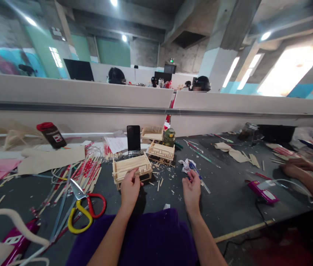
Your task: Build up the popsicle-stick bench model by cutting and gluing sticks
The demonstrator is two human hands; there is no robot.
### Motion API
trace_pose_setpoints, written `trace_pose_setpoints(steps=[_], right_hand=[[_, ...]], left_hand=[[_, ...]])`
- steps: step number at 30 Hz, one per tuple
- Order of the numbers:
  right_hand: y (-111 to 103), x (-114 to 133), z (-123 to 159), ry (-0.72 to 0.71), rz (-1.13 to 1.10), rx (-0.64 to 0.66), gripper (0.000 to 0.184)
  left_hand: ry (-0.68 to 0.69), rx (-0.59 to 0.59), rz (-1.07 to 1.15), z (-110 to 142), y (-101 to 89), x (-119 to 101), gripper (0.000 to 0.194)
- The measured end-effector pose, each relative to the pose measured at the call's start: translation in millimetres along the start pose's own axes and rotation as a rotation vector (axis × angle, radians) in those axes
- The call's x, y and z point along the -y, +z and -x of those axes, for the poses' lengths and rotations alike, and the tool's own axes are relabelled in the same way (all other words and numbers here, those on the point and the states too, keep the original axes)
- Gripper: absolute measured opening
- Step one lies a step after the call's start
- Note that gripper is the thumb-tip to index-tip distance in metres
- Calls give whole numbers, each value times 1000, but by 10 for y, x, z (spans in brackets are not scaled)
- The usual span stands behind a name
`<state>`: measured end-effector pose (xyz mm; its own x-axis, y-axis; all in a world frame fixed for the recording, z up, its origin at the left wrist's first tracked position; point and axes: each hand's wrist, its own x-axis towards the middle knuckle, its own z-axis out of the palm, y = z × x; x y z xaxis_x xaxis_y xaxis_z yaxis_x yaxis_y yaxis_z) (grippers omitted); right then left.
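Observation:
My left hand is closed at the front rail of a small bed-like model built from thin wooden sticks; its fingertips are partly hidden. Curled fingers of my right hand close on a slim blue-handled tool, whose exact kind I cannot make out. A crumpled white tissue lies against it. Behind the model stand a second stick model and a third one. Short stick offcuts are scattered between my hands.
Large scissors with red and yellow handles lie left, beside bundled red-tipped sticks. A phone stands behind the model, near a green jar. Rightward are a purple glue gun with a cable and another person's hand.

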<state>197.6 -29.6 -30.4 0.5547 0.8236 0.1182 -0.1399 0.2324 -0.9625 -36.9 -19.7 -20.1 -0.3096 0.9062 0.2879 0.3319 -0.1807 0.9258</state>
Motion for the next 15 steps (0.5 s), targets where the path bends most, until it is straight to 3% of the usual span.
trace_pose_setpoints(steps=[7,11,15], right_hand=[[615,148,318,21,145,367,26],[926,23,239,4,108,309,31],[1046,-169,140,-20,88,248,31]], left_hand=[[99,-43,-35,289,-220,-72,35],[325,-221,-182,368,-342,-50,23],[367,-444,-302,308,-441,-6,24]])
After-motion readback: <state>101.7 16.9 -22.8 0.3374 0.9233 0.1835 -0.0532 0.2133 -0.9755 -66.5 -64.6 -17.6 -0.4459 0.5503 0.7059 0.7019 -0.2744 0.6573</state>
